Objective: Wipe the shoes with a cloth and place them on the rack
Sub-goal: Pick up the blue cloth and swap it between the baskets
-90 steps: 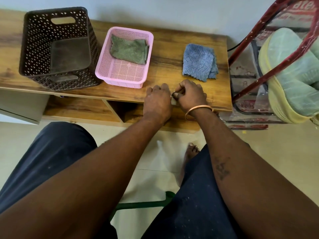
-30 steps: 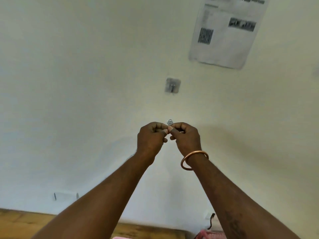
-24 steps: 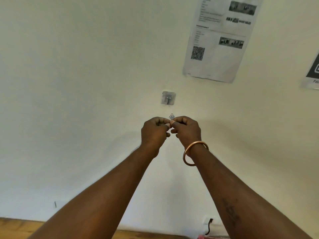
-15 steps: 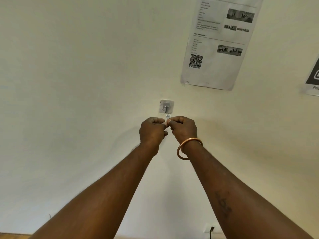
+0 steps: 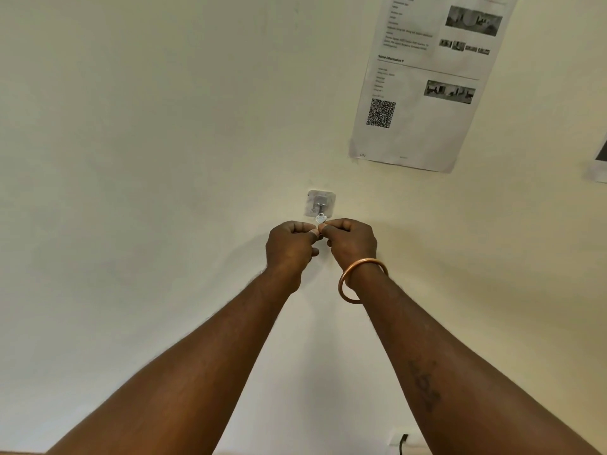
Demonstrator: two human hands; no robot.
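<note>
Your left hand (image 5: 289, 247) and right hand (image 5: 353, 241), side by side, each pinch a small silver metal piece (image 5: 321, 219) in curled fingers, right at the adhesive wall hook (image 5: 321, 203) at their 12 o'clock, with a printed sheet (image 5: 427, 93) at 1 o'clock; you cannot tell where the shoes lie.

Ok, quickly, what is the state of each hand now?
Left hand: closed, pinching a small metal piece.
Right hand: closed, pinching the same piece.
</note>
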